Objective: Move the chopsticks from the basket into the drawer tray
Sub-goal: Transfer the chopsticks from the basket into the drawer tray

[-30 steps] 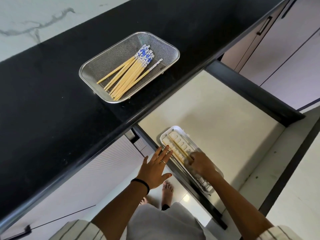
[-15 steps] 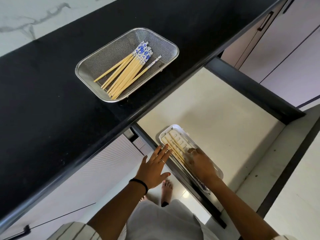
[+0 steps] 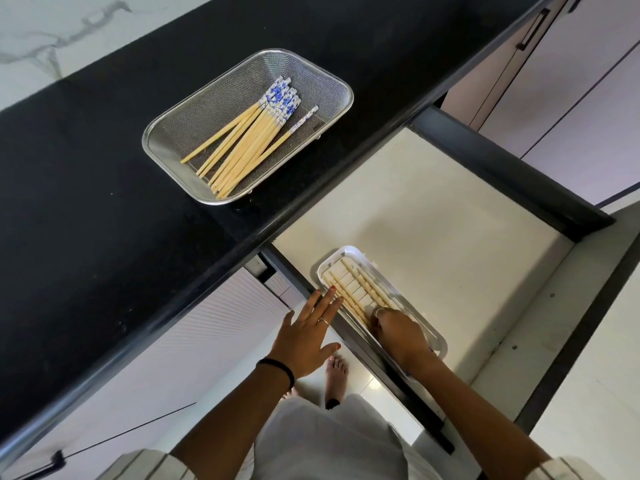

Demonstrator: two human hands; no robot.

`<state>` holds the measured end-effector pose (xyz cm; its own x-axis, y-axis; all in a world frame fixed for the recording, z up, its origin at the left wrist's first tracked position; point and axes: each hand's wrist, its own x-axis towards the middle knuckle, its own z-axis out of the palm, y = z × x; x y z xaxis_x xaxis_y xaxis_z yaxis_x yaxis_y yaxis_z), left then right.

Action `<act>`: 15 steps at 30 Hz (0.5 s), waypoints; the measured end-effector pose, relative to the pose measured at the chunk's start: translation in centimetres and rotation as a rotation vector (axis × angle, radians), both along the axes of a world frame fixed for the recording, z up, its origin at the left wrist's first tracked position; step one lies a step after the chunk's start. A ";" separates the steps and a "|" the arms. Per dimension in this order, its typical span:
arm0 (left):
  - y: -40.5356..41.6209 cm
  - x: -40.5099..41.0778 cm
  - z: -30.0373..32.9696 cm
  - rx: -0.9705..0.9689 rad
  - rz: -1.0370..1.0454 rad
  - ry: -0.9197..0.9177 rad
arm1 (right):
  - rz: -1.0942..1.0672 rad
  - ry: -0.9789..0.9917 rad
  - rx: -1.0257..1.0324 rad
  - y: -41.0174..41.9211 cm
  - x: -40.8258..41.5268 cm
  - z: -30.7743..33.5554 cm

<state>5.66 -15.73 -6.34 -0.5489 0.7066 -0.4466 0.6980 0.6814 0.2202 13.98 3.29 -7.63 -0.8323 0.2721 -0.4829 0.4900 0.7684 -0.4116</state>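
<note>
Chopsticks, pale bamboo with blue-patterned tops, fill the mesh basket; right hand presses others in the slotted tray; left hand splayed, empty.

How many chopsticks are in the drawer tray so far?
4 chopsticks show, side by side in the drawer tray; the right hand covers their near ends and may hide more.

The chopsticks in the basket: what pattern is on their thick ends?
A blue-and-white floral pattern on the chopsticks, clearest in the head view.
</note>
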 end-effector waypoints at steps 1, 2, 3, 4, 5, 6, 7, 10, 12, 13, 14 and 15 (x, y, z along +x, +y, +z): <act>0.0 0.0 0.0 -0.002 0.001 0.000 | -0.014 -0.018 -0.036 -0.1 -0.3 0.0; 0.0 0.0 0.0 -0.003 0.002 0.002 | -0.031 -0.005 -0.026 -0.1 -0.5 -0.3; 0.0 0.0 0.0 -0.004 0.003 0.003 | -0.051 0.017 -0.050 0.0 -0.7 0.0; 0.1 0.0 0.0 -0.005 0.003 0.003 | -0.032 0.021 -0.044 0.0 -0.9 0.0; 0.1 0.0 0.0 -0.006 0.004 0.003 | -0.031 0.029 -0.045 -0.1 -1.1 0.0; 0.0 0.0 0.0 -0.006 0.003 0.002 | -0.007 0.037 -0.033 -0.1 -1.3 0.0; 0.0 0.0 0.0 -0.007 0.002 0.001 | 0.008 0.044 -0.027 -0.2 -1.4 -0.1; 0.0 0.0 0.0 -0.006 -0.002 0.001 | -0.017 0.167 -0.052 0.1 -1.0 -0.4; 0.0 0.0 0.0 -0.004 0.002 -0.002 | -0.070 0.239 -0.095 0.4 -0.7 -0.9; 0.0 0.0 0.1 -0.003 0.005 -0.004 | -0.153 0.251 -0.169 0.5 -0.5 -1.0; 0.1 0.1 0.1 -0.002 0.007 -0.003 | -0.239 0.269 -0.273 0.4 -0.3 -0.8; 0.1 0.1 0.1 -0.001 0.009 -0.001 | -0.271 0.271 -0.311 0.4 -0.1 -1.0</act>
